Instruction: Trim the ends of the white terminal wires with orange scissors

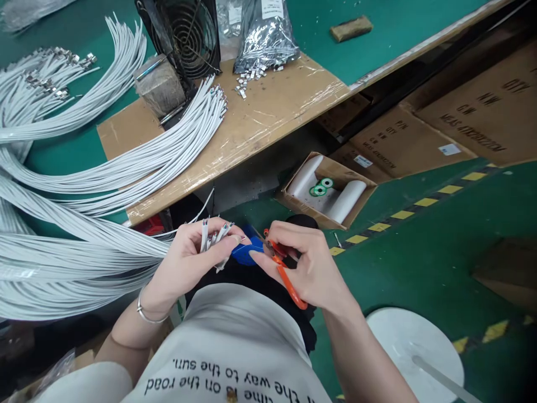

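My left hand (201,252) is closed around a bunch of white cables (215,239), whose stripped ends with thin coloured wires stick up past the fingers. Between thumb and forefinger it pinches a wire end toward my right hand. My right hand (300,260) grips orange-handled pliers or cutters (289,282), their jaws pointing left at that wire end. Whether the jaws touch the wire, I cannot tell. A blue object (247,253) lies just below the fingertips, partly hidden. Long white cable bundles (84,240) run from the table to my left hand.
Another cable bundle (180,148) lies on the cardboard sheet (268,123). Behind it are a black fan (188,36), a taped block (159,84) and a bag of small metal parts (266,39). An open box (352,215) with rolls stands on the floor, near a white round stool (415,347).
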Demonstrator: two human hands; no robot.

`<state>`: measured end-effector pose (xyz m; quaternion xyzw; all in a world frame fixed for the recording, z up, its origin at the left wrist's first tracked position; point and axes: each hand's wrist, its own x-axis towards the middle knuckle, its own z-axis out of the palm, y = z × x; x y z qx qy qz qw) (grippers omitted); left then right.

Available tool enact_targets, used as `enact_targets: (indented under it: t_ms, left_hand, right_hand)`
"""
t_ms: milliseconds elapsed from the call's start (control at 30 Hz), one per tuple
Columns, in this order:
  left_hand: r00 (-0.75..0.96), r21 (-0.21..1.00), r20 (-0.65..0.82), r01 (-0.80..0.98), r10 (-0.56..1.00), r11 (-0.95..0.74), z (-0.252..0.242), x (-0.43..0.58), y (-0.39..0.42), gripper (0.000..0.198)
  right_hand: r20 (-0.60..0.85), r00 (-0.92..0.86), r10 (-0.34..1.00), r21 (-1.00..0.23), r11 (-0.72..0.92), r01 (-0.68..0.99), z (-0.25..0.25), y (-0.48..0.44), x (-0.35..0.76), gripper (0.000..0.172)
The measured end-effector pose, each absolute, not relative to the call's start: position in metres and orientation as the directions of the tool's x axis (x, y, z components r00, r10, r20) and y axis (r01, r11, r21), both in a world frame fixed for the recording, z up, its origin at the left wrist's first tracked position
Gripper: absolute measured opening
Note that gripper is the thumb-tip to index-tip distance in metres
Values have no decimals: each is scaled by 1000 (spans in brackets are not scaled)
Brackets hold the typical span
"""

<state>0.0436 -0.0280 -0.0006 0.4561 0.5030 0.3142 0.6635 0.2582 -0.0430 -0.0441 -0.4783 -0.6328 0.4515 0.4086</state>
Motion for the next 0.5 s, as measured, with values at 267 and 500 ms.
enact_targets:
  t_ms: [267, 500]
  left_hand:
    - [262, 909, -412, 52, 873, 414, 0, 45, -29, 26]
    - [268, 906, -418, 51, 868, 420, -1, 44, -29, 27]
  right_hand:
    - [107, -265, 958, -918, 198, 344, -45, -43, 258, 47]
    - [162, -251, 954, -900, 247, 358, -44, -43, 257, 47]
